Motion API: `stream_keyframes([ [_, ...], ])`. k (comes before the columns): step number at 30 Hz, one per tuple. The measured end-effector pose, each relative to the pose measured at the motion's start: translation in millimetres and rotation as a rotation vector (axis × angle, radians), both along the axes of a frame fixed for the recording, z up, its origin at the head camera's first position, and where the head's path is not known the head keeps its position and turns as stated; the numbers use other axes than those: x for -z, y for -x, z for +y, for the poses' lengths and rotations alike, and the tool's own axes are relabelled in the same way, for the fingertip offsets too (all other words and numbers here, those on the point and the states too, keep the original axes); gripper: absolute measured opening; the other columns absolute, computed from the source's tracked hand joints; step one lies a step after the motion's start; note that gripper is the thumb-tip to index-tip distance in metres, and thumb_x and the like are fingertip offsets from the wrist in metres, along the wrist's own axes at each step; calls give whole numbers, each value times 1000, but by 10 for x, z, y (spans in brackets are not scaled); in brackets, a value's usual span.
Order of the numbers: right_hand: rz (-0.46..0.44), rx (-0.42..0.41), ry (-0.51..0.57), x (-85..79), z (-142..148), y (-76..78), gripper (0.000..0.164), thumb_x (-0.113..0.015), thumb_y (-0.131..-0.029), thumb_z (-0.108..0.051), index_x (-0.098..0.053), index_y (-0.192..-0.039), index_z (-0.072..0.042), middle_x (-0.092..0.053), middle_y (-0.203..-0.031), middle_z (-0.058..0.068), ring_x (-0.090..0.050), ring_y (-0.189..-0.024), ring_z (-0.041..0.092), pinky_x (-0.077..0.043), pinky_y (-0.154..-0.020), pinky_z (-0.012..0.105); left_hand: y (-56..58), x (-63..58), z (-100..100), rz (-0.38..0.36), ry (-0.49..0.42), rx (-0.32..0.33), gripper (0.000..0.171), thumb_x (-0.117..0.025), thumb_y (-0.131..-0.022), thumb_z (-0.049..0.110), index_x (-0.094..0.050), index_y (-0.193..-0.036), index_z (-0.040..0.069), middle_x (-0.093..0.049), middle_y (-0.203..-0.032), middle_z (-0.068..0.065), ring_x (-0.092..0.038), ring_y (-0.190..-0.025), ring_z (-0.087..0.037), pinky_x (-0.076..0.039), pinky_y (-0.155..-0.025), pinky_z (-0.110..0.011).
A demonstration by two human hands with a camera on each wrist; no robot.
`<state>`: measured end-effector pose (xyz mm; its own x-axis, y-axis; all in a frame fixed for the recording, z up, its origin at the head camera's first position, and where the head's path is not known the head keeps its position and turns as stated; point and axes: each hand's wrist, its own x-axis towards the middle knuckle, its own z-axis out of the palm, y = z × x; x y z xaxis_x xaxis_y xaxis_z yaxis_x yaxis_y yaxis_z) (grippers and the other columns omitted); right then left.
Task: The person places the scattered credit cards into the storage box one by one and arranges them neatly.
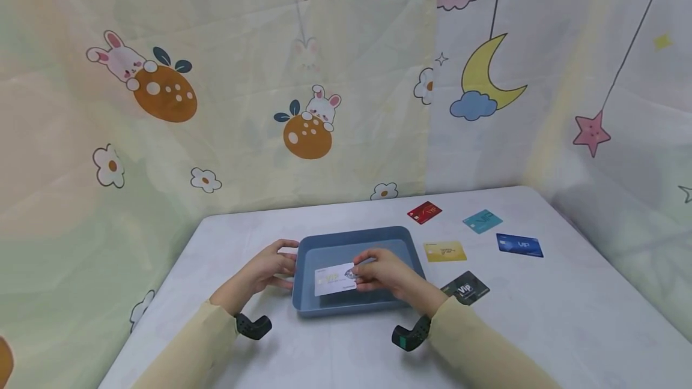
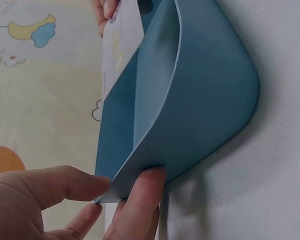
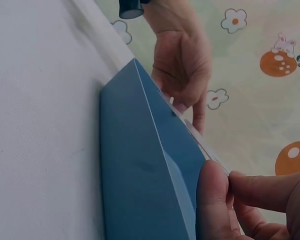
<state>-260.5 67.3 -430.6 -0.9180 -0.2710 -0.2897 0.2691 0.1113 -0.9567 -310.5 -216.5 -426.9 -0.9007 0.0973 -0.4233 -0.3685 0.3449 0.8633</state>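
A white VIP card (image 1: 331, 280) is pinched at its right end by my right hand (image 1: 381, 272), over the blue-grey tray (image 1: 358, 311). The right wrist view shows this card (image 3: 202, 142) nearly edge-on, with the thumb and fingers at its near end. My left hand (image 1: 273, 266) is at the tray's left side, fingers spread. In the left wrist view, a fingertip (image 2: 149, 177) touches the outside of the tray wall (image 2: 210, 95). Whether any left finger hooks over the rim is hard to tell.
Right of the tray lie a red card (image 1: 424, 212), a teal card (image 1: 483, 221), a yellow card (image 1: 445, 251), a blue card (image 1: 519, 245) and a black card (image 1: 466, 287), partly behind the right forearm. A patterned curtain (image 1: 243, 107) hangs behind the white table (image 1: 567, 299).
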Motion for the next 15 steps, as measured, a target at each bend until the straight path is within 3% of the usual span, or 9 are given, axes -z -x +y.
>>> stream_keyframes([
  [15,18,-13,-60,95,-166,-38,25,-67,-99,-6,-62,-122,2,-68,-100,18,-65,-71,16,-62,-68,29,22,24,-8,-5,-13,-7,72,-63,-85,-6,-41,-152,13,-53,-144,-24,-68,-101,-30,-64,-69,-42],
])
